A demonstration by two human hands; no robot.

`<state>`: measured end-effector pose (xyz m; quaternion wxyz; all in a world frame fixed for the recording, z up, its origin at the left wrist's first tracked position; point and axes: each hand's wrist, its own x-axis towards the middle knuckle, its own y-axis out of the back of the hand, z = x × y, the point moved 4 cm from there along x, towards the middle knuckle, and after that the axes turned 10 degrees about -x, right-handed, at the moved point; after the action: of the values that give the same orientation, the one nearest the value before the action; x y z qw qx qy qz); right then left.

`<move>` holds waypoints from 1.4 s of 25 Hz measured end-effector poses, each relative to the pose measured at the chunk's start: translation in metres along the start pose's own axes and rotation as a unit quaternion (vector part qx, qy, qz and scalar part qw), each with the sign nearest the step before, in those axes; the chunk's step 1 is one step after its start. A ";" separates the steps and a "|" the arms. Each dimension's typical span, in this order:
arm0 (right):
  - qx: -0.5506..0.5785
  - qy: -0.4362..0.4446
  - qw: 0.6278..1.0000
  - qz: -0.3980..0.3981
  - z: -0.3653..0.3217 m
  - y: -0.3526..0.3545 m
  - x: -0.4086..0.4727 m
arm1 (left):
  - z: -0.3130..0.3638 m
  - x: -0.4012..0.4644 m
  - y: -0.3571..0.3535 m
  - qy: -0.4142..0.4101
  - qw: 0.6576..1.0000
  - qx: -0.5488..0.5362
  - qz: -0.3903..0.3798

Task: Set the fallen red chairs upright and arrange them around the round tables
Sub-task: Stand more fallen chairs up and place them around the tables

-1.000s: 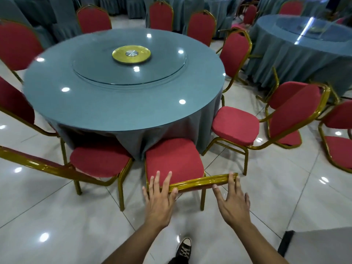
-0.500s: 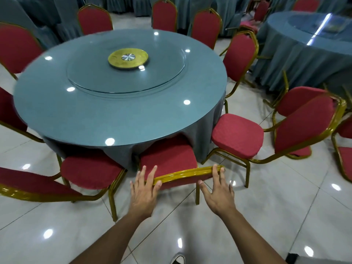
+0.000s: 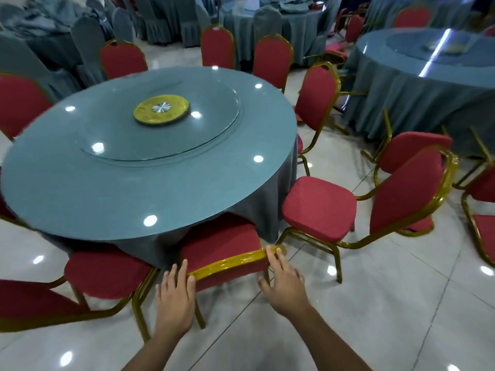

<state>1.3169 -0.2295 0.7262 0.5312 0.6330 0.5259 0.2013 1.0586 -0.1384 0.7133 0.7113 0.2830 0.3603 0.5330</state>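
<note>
A red chair with a gold frame (image 3: 222, 245) stands upright right in front of me, its seat partly under the round table (image 3: 80, 183) with the grey-blue cloth. My left hand (image 3: 175, 298) presses straight fingers against the left end of its gold top rail. My right hand (image 3: 284, 277) touches the rail's right end, fingers straight. More upright red chairs ring the table: one at my left (image 3: 107, 271), one at my right (image 3: 321, 207) angled away from the table. A red chair (image 3: 412, 148) lies tipped behind that one.
A glass turntable with a gold hub (image 3: 160, 109) sits mid-table. A second round table (image 3: 428, 76) stands at the right with more red chairs (image 3: 482, 228) beside it. Grey-covered chairs and tables fill the back. Glossy tile floor (image 3: 388, 303) spreads around me.
Both hands have pushed the chair forward, so its seat has slid further under the table. The view has moved in closer and tilted up.
</note>
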 end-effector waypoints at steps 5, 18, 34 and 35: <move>-0.020 0.029 0.999 0.013 0.012 0.003 0.012 | 0.044 0.009 -0.022 0.025 0.998 -0.011 0.052; 0.037 0.137 0.989 0.026 0.074 0.049 0.032 | 0.146 -0.006 -0.043 -0.017 0.996 0.053 0.064; 0.109 -0.018 0.963 0.245 0.376 0.249 0.068 | 0.464 0.002 -0.243 -0.243 0.965 -0.075 -0.065; 0.103 -0.024 0.960 0.259 0.396 0.260 0.074 | 0.486 0.007 -0.258 -0.249 0.963 -0.075 -0.073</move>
<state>1.7837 -0.3168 0.7932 0.4053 0.8038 0.3484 0.2612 1.5985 -0.2110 0.7911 0.8346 0.3259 0.1505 0.4178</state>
